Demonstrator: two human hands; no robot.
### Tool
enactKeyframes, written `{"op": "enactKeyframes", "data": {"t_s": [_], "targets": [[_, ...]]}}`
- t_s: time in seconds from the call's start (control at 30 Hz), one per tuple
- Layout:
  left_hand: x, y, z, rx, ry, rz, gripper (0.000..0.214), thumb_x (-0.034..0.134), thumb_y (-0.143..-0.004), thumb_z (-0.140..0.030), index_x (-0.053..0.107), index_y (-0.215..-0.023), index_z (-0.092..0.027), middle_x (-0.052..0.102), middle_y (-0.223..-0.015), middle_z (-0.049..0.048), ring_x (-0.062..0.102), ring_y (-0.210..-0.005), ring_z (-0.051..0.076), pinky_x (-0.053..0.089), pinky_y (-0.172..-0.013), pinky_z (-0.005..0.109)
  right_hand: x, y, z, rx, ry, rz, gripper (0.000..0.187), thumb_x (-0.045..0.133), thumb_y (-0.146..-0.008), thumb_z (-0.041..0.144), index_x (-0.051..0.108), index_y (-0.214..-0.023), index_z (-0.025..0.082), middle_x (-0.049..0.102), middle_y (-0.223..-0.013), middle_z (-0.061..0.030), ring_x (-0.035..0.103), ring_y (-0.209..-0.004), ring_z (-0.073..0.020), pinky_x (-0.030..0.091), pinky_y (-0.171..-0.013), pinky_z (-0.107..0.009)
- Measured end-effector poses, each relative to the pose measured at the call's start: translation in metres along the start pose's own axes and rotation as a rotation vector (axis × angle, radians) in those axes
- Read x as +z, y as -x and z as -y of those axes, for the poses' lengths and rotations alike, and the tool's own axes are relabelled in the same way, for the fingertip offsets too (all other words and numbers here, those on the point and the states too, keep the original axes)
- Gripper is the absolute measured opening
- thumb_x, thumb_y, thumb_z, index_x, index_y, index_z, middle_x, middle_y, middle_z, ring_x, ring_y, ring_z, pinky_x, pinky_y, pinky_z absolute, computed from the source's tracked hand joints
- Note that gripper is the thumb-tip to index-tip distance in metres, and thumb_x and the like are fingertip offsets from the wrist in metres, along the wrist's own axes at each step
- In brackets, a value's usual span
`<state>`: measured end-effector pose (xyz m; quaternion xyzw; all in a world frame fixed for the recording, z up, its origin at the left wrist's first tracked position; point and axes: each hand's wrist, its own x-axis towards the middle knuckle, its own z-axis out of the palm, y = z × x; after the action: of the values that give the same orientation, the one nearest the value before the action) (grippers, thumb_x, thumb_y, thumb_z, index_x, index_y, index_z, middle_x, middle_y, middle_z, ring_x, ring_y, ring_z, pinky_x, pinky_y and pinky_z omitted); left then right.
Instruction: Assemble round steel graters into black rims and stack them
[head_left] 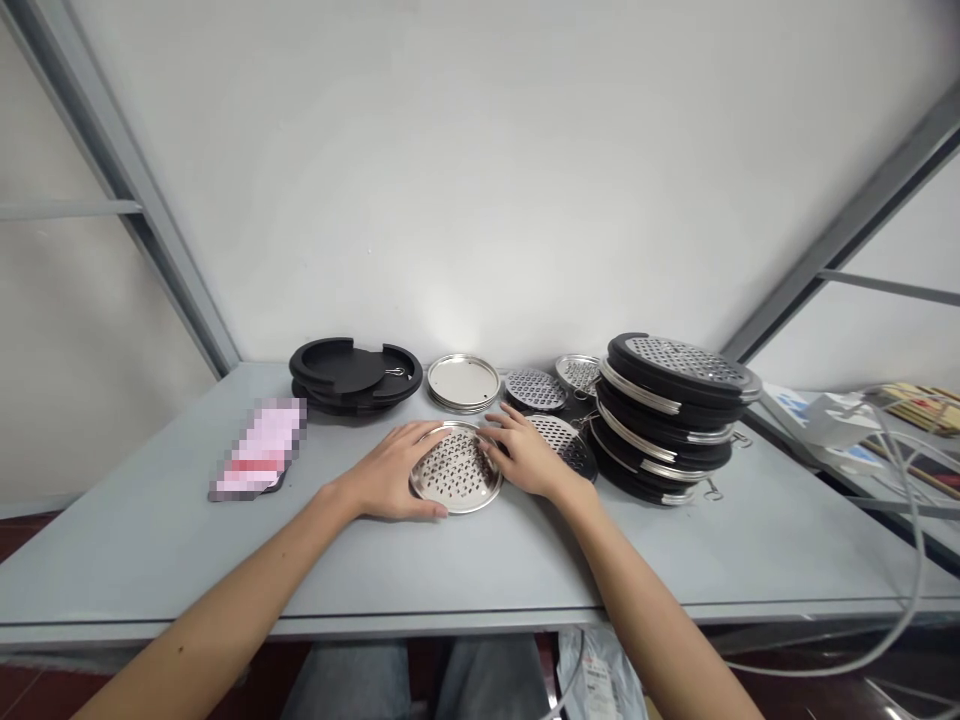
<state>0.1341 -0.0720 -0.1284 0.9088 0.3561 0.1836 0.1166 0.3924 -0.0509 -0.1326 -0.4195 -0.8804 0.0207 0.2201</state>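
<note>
A round metal grater disc [459, 478] with rows of raised holes lies in front of me. My left hand [394, 475] curves around its left rim, with the thumb at the lower edge and the fingers over the upper edge. From the other side my right hand [529, 455] reaches across the upper right rim, its fingers stretched and touching the disc. Just beyond stands a short stack of plain metal discs [463, 380]. Partly hidden behind my right hand is another perforated disc [559, 437] on a black base.
Black round holders [352, 375] are stacked at the back left, with a metal clip inside. A tall stack of black holders with grater discs [667, 420] stands on the right. A phone [259, 450] lies left. White cables [911, 520] hang off the right side.
</note>
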Motion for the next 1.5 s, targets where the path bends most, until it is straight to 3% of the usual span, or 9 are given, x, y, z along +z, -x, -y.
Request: {"op": "enactKeyframes", "data": {"t_s": [0.17, 0.37, 0.63, 0.9, 1.13, 1.33, 1.5], "targets": [[0.012, -0.002, 0.011, -0.014, 0.043, 0.047, 0.116, 0.07, -0.064, -0.07, 0.016, -0.152, -0.016, 0.026, -0.155, 0.0158, 0.023, -0.142, 0.036, 0.023, -0.116, 0.048, 0.003, -0.016, 0.001, -0.02, -0.032, -0.002, 0.029, 0.047, -0.093, 0.027, 0.068, -0.111, 0.017, 0.063, -0.122, -0.0128, 0.045, -0.128, -0.0282, 0.033, -0.111, -0.051], [0.016, -0.003, 0.014, -0.084, 0.032, 0.062, 0.119, 0.068, -0.063, -0.073, 0.014, -0.152, -0.016, 0.022, -0.156, 0.0154, 0.02, -0.142, 0.038, 0.023, -0.115, 0.05, 0.01, -0.031, -0.009, -0.008, -0.063, -0.014, 0.025, 0.05, -0.089, 0.017, 0.071, -0.102, 0.015, 0.066, -0.113, -0.012, 0.053, -0.119, -0.0254, 0.035, -0.109, -0.046], [0.013, -0.002, 0.005, -0.124, 0.033, 0.085, 0.12, 0.067, -0.062, -0.076, 0.014, -0.152, -0.018, 0.023, -0.157, 0.0128, 0.018, -0.143, 0.037, 0.023, -0.116, 0.05, 0.011, -0.026, -0.004, -0.031, -0.083, -0.051, 0.025, 0.051, -0.087, 0.014, 0.072, -0.1, 0.015, 0.065, -0.115, -0.0131, 0.052, -0.117, -0.0264, 0.039, -0.104, -0.046], [0.01, 0.0, -0.001, -0.126, 0.03, 0.099, 0.118, 0.066, -0.062, -0.076, 0.015, -0.152, -0.019, 0.025, -0.156, 0.0122, 0.018, -0.143, 0.037, 0.024, -0.115, 0.05, 0.01, -0.024, 0.002, -0.028, -0.069, 0.074, 0.027, 0.047, -0.089, 0.013, 0.071, -0.101, 0.016, 0.068, -0.109, -0.01, 0.061, -0.099, -0.0214, 0.044, -0.091, -0.034], [0.011, 0.0, 0.0, -0.122, 0.03, 0.086, 0.118, 0.067, -0.062, -0.075, 0.017, -0.152, -0.019, 0.026, -0.155, 0.0132, 0.022, -0.142, 0.037, 0.025, -0.115, 0.05, 0.01, -0.025, 0.003, 0.02, -0.058, 0.109, 0.03, 0.049, -0.086, 0.012, 0.068, -0.109, 0.018, 0.065, -0.118, -0.0094, 0.058, -0.109, -0.0228, 0.041, -0.096, -0.036], [0.012, -0.001, -0.001, -0.153, 0.002, 0.067, 0.12, 0.068, -0.058, -0.077, 0.023, -0.15, -0.016, 0.031, -0.153, 0.0156, 0.027, -0.14, 0.038, 0.027, -0.113, 0.05, 0.006, -0.026, 0.002, -0.012, -0.096, 0.15, 0.029, 0.046, -0.092, 0.024, 0.068, -0.111, 0.018, 0.059, -0.13, -0.01, 0.052, -0.12, -0.0262, 0.039, -0.1, -0.043], [0.014, -0.001, 0.0, -0.157, 0.004, 0.034, 0.119, 0.07, -0.055, -0.076, 0.026, -0.149, -0.019, 0.036, -0.15, 0.0158, 0.032, -0.137, 0.039, 0.029, -0.111, 0.052, 0.006, -0.027, -0.001, -0.061, -0.118, 0.159, 0.028, 0.049, -0.089, 0.022, 0.07, -0.107, 0.018, 0.056, -0.133, -0.0097, 0.049, -0.123, -0.0269, 0.036, -0.106, -0.045]]}}
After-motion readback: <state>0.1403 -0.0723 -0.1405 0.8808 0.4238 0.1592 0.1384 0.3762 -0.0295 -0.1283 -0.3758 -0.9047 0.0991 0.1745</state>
